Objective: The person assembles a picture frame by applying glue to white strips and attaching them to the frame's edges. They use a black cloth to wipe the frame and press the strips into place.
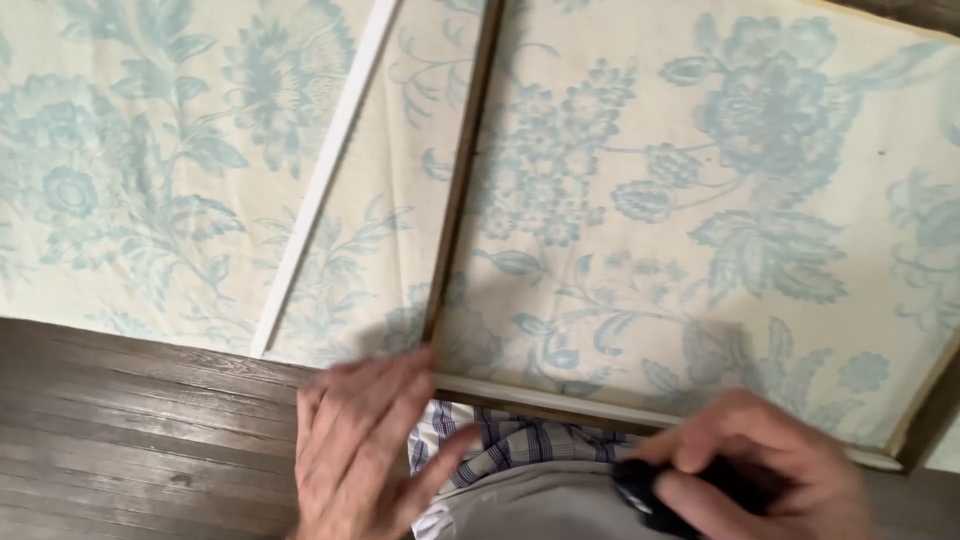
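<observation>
Presently the left hand is lying flat and open, fingertips touching the near corner of the wooden frame. The frame's side rail is running away from that corner, up the floral fabric. Right hand is farther along the near rail, curled around a small black object (kind unclear, blurred). A white strip is lying left of the frame.

A single head-worn camera looks steeply down from above the person's own lap, close over the dark wood floor. It faces forward across a floral fabric panel in a wooden frame, which fills most of the view. The left hand and right hand enter from the bottom edge.
</observation>
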